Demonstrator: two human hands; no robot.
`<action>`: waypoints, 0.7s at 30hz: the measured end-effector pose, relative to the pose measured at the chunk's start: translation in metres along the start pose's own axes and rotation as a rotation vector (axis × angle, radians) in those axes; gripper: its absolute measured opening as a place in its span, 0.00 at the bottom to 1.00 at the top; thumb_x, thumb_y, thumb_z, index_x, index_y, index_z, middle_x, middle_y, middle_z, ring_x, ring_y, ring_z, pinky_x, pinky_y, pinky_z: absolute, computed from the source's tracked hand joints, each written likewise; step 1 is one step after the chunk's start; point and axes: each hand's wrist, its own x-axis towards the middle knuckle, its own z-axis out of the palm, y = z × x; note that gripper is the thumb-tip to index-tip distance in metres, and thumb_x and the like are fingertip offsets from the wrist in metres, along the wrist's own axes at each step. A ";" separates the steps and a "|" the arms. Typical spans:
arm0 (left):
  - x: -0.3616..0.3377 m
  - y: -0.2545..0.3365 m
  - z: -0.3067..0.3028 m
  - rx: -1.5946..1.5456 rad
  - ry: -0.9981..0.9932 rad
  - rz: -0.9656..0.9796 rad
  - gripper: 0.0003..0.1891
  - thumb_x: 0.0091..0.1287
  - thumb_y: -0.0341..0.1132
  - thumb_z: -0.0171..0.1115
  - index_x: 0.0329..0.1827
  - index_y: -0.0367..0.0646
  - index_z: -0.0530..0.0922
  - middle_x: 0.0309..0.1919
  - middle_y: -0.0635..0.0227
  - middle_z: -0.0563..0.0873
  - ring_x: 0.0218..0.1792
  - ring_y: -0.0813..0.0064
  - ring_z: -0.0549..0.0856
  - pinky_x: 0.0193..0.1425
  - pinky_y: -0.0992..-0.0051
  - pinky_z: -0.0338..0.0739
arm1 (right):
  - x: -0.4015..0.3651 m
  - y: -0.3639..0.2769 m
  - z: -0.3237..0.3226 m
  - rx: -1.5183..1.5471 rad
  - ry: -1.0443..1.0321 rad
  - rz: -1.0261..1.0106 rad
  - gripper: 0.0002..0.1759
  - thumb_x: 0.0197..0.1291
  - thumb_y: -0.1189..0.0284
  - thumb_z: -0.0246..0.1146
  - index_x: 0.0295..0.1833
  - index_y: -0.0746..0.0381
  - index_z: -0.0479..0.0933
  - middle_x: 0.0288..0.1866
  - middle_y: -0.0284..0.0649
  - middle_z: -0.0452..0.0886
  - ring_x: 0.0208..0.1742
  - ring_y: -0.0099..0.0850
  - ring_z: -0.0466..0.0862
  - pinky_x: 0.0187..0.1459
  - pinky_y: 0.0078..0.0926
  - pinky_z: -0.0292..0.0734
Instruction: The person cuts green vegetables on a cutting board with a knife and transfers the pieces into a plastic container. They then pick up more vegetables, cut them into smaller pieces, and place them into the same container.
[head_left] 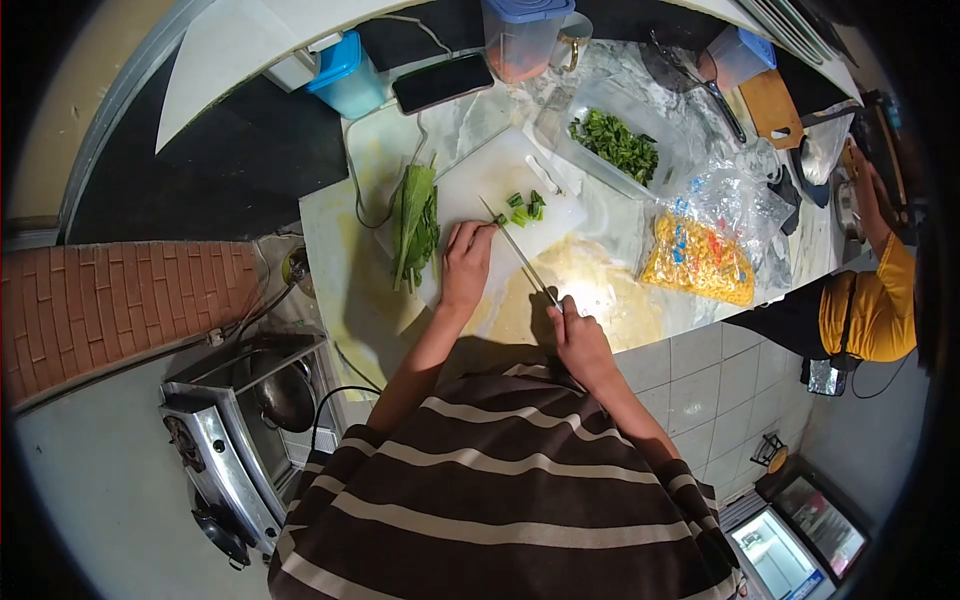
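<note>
My right hand point(583, 345) grips the handle of a kitchen knife point(522, 258), whose blade slants up and left over the white cutting board point(545, 232). On the board, my left hand point(467, 268) has its fingers curled beside the blade. A bit of green leafy vegetable point(501, 219) shows at its fingertips; the rest of what it holds is hidden. Just past the blade lie several cut green pieces point(525, 209). Left of that hand, a bunch of uncut leafy greens point(414, 225) lies across the board's left edge.
A clear plastic container point(665, 178) holds chopped greens behind the board. To the right lies a plastic bag of yellow pieces point(700, 262). A phone point(443, 83), a blue-lidded tub point(347, 78) and a pan point(690, 75) stand farther back. Another person point(870, 300) is at right.
</note>
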 end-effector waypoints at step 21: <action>-0.005 0.001 -0.007 0.002 -0.002 0.038 0.10 0.62 0.19 0.63 0.45 0.36 0.84 0.43 0.60 0.83 0.46 0.57 0.82 0.50 0.64 0.78 | 0.012 -0.001 0.009 -0.118 0.035 0.038 0.20 0.76 0.56 0.49 0.50 0.65 0.68 0.24 0.58 0.82 0.28 0.58 0.84 0.28 0.52 0.81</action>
